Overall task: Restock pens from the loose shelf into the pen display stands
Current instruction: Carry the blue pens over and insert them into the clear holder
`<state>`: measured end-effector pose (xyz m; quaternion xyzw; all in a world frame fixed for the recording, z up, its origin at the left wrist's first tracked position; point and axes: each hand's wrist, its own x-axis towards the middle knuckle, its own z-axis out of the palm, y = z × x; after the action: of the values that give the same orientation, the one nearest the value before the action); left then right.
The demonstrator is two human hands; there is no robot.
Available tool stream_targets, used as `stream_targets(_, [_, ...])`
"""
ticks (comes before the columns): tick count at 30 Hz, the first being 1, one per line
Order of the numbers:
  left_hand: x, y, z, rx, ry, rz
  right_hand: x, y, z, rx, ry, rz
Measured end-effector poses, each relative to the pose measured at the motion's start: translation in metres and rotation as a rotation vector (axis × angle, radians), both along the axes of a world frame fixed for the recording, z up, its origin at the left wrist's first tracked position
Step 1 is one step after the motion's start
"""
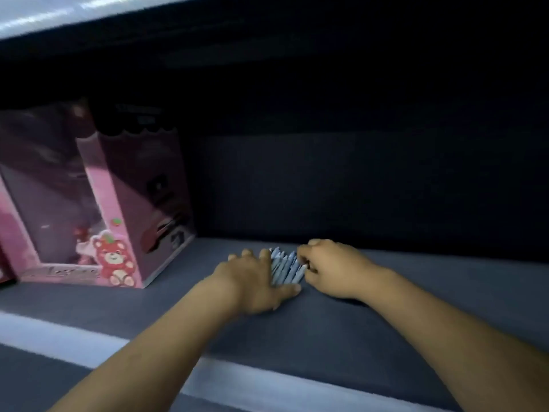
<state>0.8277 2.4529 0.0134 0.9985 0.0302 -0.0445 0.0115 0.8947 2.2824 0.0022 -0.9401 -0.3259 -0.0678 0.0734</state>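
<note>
So over at the left of the frame there's a pink toy box [98, 209] with a clear window front, and through the window you can just make out some pink and red stuff inside, too murky to say what exactly. A red strawberry bear is printed on its lower front corner. A sliver of another pinkish box [4, 233] pokes in at the far left edge.

The pens [286, 267] are a small bunch of light bluish-grey ones lying loose on the shelf [416, 292], a bit right of the frame's centre, packed side by side between the two hands. The left hand [252, 281] lies flat, fingers spread, pressed against the left side of the bunch with the thumb running under its near end. The right hand [332, 267] is curled up tight against the right side, fingertips on the pens; can't tell if it's really got hold of any.

The shelf is a dark grey flat board with a pale front edge [89, 343] running across the lower frame. The back of the shelf is deep in shadow, and a pale shelf above [59, 16] catches the light in the upper left.
</note>
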Motion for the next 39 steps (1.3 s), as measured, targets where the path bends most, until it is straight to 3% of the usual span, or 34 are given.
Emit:
stream_targets(8, [0.063, -0.014, 0.027, -0.036, 0.244, -0.102, 0.015, -0.004, -0.017, 0.441, 0.18, -0.101])
stream_targets(14, [0.082, -0.02, 0.006, -0.116, 0.195, -0.179, 0.035, -0.011, -0.024, 0.626, 0.22, -0.287])
stream_targets(19, [0.08, -0.014, -0.001, -0.109, -0.062, -0.24, 0.042, -0.015, -0.02, 0.655, 0.218, -0.362])
stream_targets(23, [0.091, -0.005, -0.005, -0.424, -0.17, -0.162, 0.04, -0.015, -0.018, 0.714, 0.195, -0.366])
stream_targets(27, [0.094, -0.009, -0.001, -1.026, -0.258, -0.043, 0.037, -0.015, -0.015, 0.795, 0.228, -0.359])
stream_targets(33, [0.091, -0.026, -0.005, -1.55, -0.454, -0.051, 0.024, -0.011, 0.001, 1.13, 0.372, -0.218])
stream_targets(36, [0.086, -0.04, -0.003, -1.666, -0.519, -0.091, 0.018, -0.013, 0.016, 1.299, 0.408, -0.133])
stream_targets(39, [0.08, -0.054, -0.008, -1.654, -0.523, -0.282, 0.013, -0.018, 0.028, 1.431, 0.389, -0.077])
